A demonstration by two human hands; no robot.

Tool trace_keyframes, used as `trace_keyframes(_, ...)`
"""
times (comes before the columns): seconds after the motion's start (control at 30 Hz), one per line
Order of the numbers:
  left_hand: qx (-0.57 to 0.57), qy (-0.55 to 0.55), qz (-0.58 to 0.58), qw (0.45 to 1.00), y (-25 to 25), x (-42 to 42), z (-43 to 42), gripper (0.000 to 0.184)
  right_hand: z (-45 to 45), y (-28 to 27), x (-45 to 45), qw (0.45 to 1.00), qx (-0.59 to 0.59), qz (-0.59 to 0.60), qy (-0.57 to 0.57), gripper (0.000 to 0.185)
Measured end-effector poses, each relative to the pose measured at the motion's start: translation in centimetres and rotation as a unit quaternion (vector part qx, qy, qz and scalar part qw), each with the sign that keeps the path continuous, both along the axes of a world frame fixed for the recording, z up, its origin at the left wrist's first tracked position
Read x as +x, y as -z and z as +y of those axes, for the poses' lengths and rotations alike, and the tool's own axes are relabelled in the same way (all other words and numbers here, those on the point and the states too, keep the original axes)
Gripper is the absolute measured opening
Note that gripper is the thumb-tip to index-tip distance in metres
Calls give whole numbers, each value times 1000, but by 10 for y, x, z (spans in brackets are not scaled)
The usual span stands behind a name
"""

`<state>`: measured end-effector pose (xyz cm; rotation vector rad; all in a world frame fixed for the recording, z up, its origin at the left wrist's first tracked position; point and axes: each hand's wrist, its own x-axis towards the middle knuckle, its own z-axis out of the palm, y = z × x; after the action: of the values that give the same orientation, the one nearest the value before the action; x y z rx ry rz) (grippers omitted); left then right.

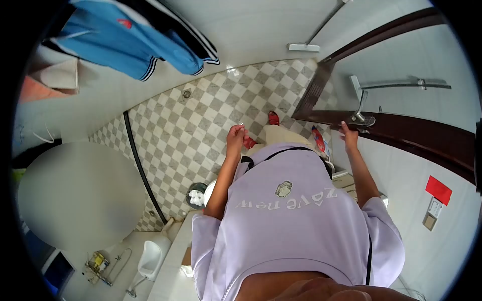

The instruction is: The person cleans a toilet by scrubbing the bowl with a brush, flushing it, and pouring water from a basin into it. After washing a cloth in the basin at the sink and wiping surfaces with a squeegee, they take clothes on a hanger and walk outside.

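Observation:
My left hand (235, 139) is out in front of my body over the tiled floor. Its fingers are pinched together, and a tiny pale, shiny thing (241, 124) shows at the tips, too small to name. My right hand (349, 134) is at the edge of a dark brown door (401, 127), just beside the metal door handle (360, 118). Its fingers are stretched and apart, and the fingertips seem to touch the door edge; I cannot be sure of contact.
Checkered tiles (216, 108) cover the floor, with a drain (187, 94). Blue clothes (130, 40) hang on the left wall. A bin (196, 196) holding white paper stands left of me. A urinal (152, 258) is at lower left. A squeegee (304, 47) leans near the door frame.

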<state>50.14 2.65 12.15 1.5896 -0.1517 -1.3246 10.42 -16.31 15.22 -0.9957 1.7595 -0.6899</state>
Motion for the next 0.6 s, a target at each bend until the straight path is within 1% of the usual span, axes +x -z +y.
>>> trace_keyframes(0.1, -9, 27, -33, 999, -9, -4, -37, 17, 1, 15, -15, 994, -31, -12, 102, 36)
trace_keyframes(0.13, -10, 31, -24, 999, -11, -6, -48, 17, 0, 24, -27, 995, -41, 3, 94, 34)
trace_keyframes(0.23, -19, 44, -9, 999, -19, -14, -84, 17, -4, 26, -42, 993, -26, 42, 107, 35)
trace_keyframes(0.27, -20, 51, -6, 998, -20, -18, -93, 17, -2, 27, -47, 993, -46, 33, 103, 34)
trace_keyframes(0.33, -20, 69, -3, 997, -23, -28, -111, 17, -2, 26, -55, 994, -41, 31, 100, 34)
trace_keyframes(0.4, -25, 119, -22, 992, -27, -36, -131, 16, -5, 11, -48, 994, -44, 38, 88, 32)
trace_keyframes(0.5, -47, 180, -54, 981, -33, -44, -171, 17, -9, 19, -58, 995, 42, 47, 80, 40)
trace_keyframes(0.53, -54, 199, -60, 977, -36, -48, -187, 18, -9, 25, -61, 994, 30, 69, 79, 39)
trace_keyframes(0.6, -77, 231, -73, 967, -41, -55, -220, 18, -7, 40, -67, 993, -4, 42, 106, 38)
